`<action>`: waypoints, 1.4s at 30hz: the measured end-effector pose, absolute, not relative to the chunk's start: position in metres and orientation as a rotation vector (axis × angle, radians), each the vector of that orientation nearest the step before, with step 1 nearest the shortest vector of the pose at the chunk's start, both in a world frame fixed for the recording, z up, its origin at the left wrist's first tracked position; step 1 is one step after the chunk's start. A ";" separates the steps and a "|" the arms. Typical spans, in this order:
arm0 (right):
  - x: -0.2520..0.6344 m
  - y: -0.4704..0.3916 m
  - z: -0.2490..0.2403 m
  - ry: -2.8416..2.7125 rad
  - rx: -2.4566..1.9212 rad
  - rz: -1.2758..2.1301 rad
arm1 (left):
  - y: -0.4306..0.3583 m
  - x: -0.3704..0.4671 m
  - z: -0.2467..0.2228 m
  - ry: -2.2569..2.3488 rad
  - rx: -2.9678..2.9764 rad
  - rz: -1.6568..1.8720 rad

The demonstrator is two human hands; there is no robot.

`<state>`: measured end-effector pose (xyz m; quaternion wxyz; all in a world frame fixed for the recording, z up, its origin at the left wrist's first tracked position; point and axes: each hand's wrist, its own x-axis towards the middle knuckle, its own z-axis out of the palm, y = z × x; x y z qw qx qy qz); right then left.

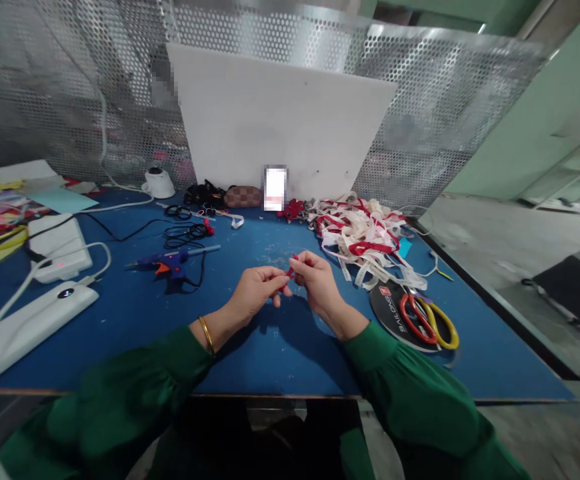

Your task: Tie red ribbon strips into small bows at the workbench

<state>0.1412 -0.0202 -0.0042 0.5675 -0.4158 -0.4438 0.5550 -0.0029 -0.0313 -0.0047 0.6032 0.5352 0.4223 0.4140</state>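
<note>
Over the middle of the blue table, both hands meet at a small piece of red ribbon. My left hand pinches its lower left end between thumb and fingers. The upper end is pinched by my right hand, whose fingertips nearly touch the left ones. Most of the ribbon is hidden by the fingers, so its shape is hard to make out. Beyond the right hand lies a tangled heap of white and red ribbons, with a dark red bunch at its left edge.
A blue glue gun lies left of the hands. At right, red- and yellow-handled scissors rest on a black round pad. White power strips with cables line the left. A phone leans on a white board behind.
</note>
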 end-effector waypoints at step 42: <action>0.147 -0.025 -0.006 -1.949 -1.147 0.484 | -0.028 -0.015 -0.003 1.239 1.625 1.039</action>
